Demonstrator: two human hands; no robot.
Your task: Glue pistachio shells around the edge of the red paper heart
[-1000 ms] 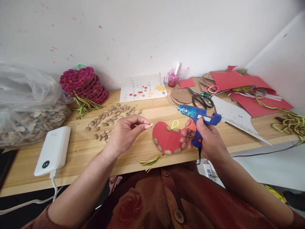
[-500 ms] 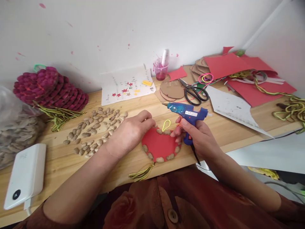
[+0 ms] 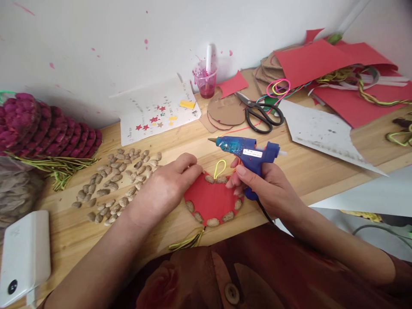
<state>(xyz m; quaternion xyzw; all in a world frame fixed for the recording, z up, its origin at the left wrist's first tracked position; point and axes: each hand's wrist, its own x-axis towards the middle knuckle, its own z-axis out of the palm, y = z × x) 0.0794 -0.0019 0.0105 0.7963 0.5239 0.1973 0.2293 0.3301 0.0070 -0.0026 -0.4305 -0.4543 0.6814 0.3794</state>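
Observation:
A round red card (image 3: 212, 199) lies on the table in front of me, with several peanuts (image 3: 213, 222) along its rim. It has a yellow loop (image 3: 220, 168) at the top and a green-and-black tassel (image 3: 188, 241) at the bottom. My left hand (image 3: 175, 180) is closed, fingertips pinched at the card's upper left rim; whatever is between them is hidden. In my right hand (image 3: 273, 184) is a blue hot glue gun (image 3: 254, 150), its nozzle pointing left above the card. Some right fingers reach the card's right edge.
Loose peanuts (image 3: 112, 174) lie left of my left hand. Beyond are purple stacked discs (image 3: 48, 124) and a white power bank (image 3: 25, 257). At the back stand a pink-stained cup (image 3: 206, 81), scissors (image 3: 262, 112), cardboard circles (image 3: 225, 109) and red card sheets (image 3: 315, 62).
The view has shifted and tilted slightly. Both hands stay at the card, the left still pinched at its rim and the right still holding the glue gun.

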